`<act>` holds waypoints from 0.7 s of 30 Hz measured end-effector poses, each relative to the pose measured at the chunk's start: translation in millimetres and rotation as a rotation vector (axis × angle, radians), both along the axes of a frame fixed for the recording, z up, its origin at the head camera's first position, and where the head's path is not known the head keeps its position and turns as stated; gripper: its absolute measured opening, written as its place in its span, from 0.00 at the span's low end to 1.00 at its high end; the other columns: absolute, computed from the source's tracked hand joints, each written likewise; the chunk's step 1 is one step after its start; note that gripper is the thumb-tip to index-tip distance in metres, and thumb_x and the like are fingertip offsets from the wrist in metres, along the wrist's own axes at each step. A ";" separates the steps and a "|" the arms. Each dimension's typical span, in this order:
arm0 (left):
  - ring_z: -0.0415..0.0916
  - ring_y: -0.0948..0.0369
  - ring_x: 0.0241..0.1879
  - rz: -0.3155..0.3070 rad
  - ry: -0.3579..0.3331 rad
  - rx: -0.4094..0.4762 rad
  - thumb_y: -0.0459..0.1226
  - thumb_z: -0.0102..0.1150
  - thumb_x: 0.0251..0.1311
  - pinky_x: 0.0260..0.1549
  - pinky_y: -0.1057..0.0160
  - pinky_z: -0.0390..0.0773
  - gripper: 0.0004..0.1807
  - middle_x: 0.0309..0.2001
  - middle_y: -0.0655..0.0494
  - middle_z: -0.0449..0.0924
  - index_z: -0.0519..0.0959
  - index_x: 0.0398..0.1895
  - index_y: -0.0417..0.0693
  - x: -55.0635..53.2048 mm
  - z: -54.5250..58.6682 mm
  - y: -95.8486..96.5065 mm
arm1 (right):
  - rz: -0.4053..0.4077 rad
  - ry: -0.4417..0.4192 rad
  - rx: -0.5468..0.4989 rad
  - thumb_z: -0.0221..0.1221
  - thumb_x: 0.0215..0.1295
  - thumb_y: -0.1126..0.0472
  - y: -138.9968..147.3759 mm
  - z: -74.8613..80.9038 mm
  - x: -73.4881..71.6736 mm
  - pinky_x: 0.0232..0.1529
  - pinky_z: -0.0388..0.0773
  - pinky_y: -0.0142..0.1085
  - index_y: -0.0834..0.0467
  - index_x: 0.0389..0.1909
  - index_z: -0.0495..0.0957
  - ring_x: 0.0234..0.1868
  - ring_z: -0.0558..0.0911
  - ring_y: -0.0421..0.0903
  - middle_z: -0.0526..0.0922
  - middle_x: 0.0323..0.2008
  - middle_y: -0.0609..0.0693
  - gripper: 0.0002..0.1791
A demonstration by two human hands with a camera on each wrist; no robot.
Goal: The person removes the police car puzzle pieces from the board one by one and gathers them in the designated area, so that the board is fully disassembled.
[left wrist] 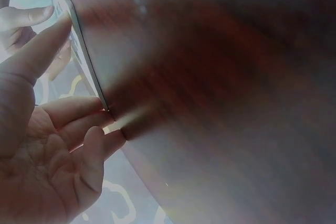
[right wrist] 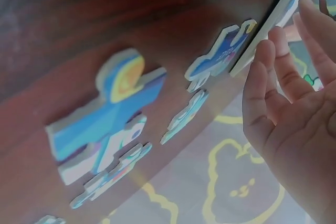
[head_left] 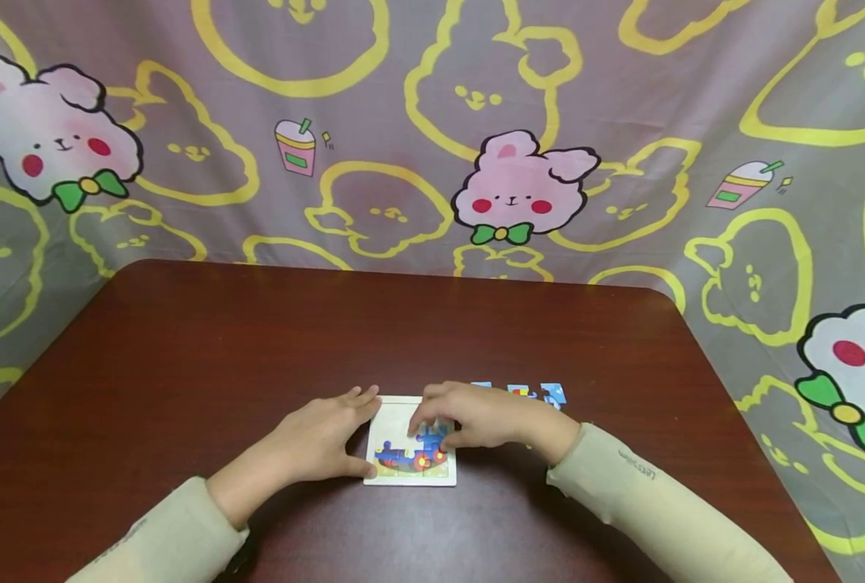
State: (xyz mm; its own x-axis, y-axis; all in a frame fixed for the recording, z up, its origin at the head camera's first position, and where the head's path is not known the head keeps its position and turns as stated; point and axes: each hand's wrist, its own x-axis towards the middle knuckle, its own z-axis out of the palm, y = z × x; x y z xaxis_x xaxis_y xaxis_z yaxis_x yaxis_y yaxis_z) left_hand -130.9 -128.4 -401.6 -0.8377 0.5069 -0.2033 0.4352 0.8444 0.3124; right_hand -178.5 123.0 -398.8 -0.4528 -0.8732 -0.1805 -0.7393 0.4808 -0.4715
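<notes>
A small white puzzle tray (head_left: 411, 481) lies near the table's front, its lower part filled with blue, red and yellow jigsaw pieces (head_left: 401, 461). Along the tray's left side rests my left hand (head_left: 319, 437), thumb near the front corner and fingertips by the back corner. The left wrist view shows these fingers (left wrist: 84, 111) against the tray's edge. My right hand (head_left: 479, 414) reaches over the tray's right side, with thumb and index finger apart around a blue piece (head_left: 431, 440). Whether they press it is hidden. Its other fingers (right wrist: 289, 72) are loosely bent.
Loose jigsaw pieces (head_left: 552, 393) lie right of the tray, partly behind the right forearm. Up close, the right wrist view shows a blue piece with an orange knob (right wrist: 113, 108) among several others. The brown table (head_left: 257, 324) meets a patterned curtain (head_left: 381, 121) at the back.
</notes>
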 end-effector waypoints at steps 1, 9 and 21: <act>0.62 0.46 0.73 -0.002 -0.001 0.002 0.56 0.75 0.47 0.62 0.40 0.72 0.50 0.74 0.46 0.63 0.69 0.70 0.41 -0.1 0.0 0.5 | 0.008 0.012 0.010 0.68 0.61 0.64 -0.2 -0.2 0.4 0.52 0.76 0.30 0.47 0.54 0.81 0.49 0.76 0.38 0.78 0.47 0.42 0.20; 0.63 0.45 0.73 -0.013 0.011 0.010 0.56 0.74 0.47 0.60 0.40 0.73 0.49 0.74 0.45 0.64 0.69 0.70 0.40 -0.6 -0.8 2.0 | 0.027 0.051 0.037 0.70 0.59 0.64 -1.6 -4.0 1.3 0.53 0.76 0.30 0.46 0.51 0.81 0.50 0.74 0.37 0.77 0.47 0.42 0.20; 0.62 0.45 0.73 -0.005 0.003 -0.002 0.56 0.74 0.48 0.61 0.40 0.72 0.50 0.74 0.46 0.63 0.68 0.71 0.41 -1.2 -0.4 0.8 | 0.004 -0.009 0.057 0.70 0.58 0.64 -6.1 -4.8 -2.6 0.54 0.74 0.31 0.45 0.49 0.80 0.49 0.73 0.38 0.76 0.45 0.41 0.20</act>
